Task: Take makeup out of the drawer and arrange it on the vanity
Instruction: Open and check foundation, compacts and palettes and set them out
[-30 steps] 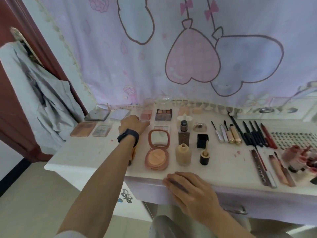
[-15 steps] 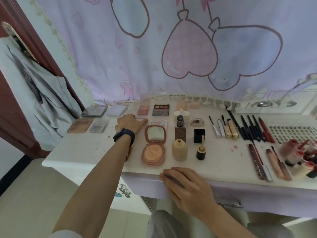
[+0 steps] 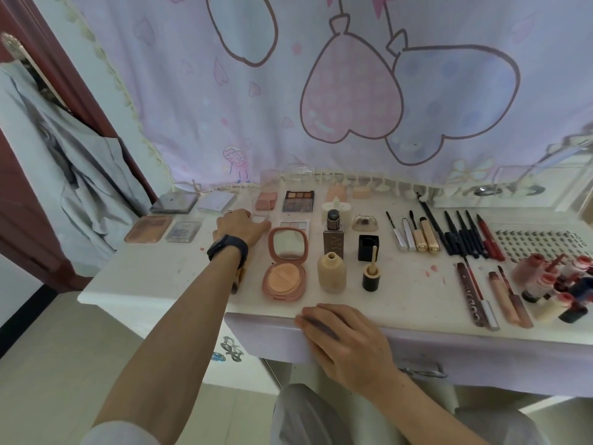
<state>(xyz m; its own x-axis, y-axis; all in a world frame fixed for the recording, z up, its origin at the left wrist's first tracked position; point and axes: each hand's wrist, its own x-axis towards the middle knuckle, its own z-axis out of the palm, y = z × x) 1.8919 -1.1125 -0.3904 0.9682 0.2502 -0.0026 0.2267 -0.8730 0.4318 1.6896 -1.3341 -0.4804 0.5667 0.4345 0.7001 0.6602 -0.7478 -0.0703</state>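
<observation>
Pink compact [image 3: 284,263] open, peach powder [image 3: 284,279] inside, mirror [image 3: 287,242] up. Left hand [image 3: 240,228] at small clear case [image 3: 260,218], grip unclear. Right hand [image 3: 346,338] flat on tabletop [image 3: 144,277] edge, fingers [image 3: 333,313] relaxed.

On the table [image 3: 154,277], an open compact [image 3: 285,263] lies near the middle, with a bottle [image 3: 331,273] just to its right and a palette [image 3: 298,201] behind it. Flat cases [image 3: 175,203] sit at the left end. A row of pencils [image 3: 462,236] lies further right, with a lash tray [image 3: 542,244] beyond them.
</observation>
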